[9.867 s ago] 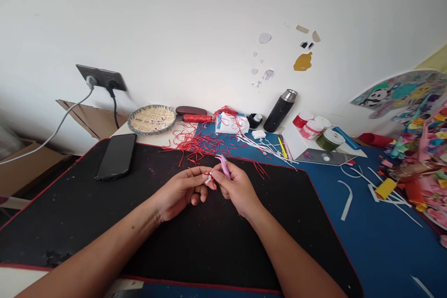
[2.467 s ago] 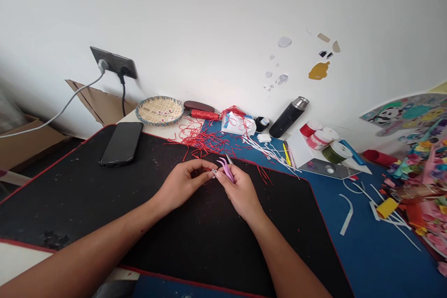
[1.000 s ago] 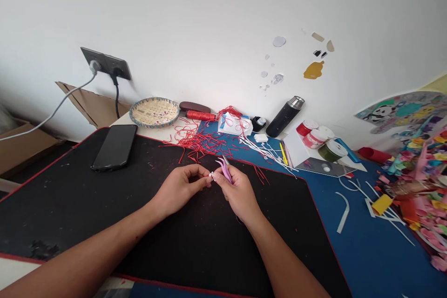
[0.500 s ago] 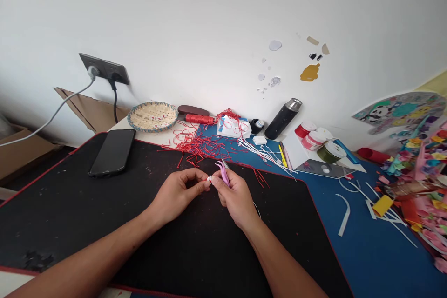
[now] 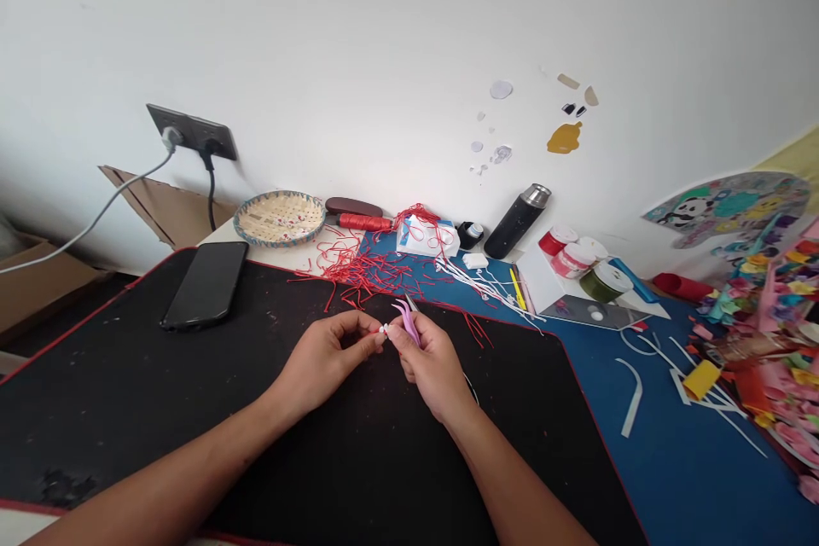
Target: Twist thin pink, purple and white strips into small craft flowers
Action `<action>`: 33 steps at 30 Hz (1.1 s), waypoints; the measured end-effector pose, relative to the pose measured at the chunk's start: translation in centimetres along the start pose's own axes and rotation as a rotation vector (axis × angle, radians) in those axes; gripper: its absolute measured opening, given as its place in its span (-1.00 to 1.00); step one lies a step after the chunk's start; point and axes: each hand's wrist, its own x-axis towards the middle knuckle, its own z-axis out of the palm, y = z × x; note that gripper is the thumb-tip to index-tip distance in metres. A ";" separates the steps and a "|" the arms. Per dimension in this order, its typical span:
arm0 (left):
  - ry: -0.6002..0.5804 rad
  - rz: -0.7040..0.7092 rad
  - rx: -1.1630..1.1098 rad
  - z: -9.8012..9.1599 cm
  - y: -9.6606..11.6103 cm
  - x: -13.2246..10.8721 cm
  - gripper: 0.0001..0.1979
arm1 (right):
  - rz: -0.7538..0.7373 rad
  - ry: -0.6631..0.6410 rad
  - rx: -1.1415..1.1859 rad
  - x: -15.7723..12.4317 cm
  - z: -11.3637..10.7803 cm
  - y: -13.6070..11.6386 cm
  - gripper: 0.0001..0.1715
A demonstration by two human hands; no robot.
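Note:
My left hand (image 5: 333, 358) is closed in a pinch on small white beads (image 5: 383, 329) over the black mat. From the other side, the thumb and fingertips of my right hand (image 5: 430, 363) meet the same beads. Tucked in that right hand are pink tweezers (image 5: 408, 321), their two curved tips pointing away from me. Beside them a grey pointed tip (image 5: 410, 301) sticks out; what it belongs to is hidden. A thin white cord (image 5: 472, 390) shows by my right wrist. A bit of red shows at the fingertips, too small to name.
Cut red cords (image 5: 368, 271) lie scattered behind my hands, with white cords (image 5: 483, 283) to their right. A phone (image 5: 208, 283) rests on the mat (image 5: 358, 461). Along the wall stand a woven basket (image 5: 280, 219), a red thread spool (image 5: 364, 223), a black flask (image 5: 518, 220) and ribbon spools (image 5: 606, 281).
The camera view has shifted slightly. My hands keep the same pinch on the beads, and the tweezers' tips have tilted a little to the left.

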 end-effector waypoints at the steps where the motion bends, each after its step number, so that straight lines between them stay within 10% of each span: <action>1: 0.009 0.004 -0.001 0.0 0.0 0.0 -0.74 | -0.004 0.001 0.005 0.0 -0.1 -0.1 -0.51; 18: -0.164 -0.320 -0.566 -0.5 0.2 0.6 -0.57 | -0.066 0.015 -0.090 -0.1 -0.6 -1.0 -0.67; 33: -0.107 -0.285 -0.613 -0.4 0.0 0.7 -0.61 | -0.027 0.017 -0.055 0.2 -0.6 0.1 -0.53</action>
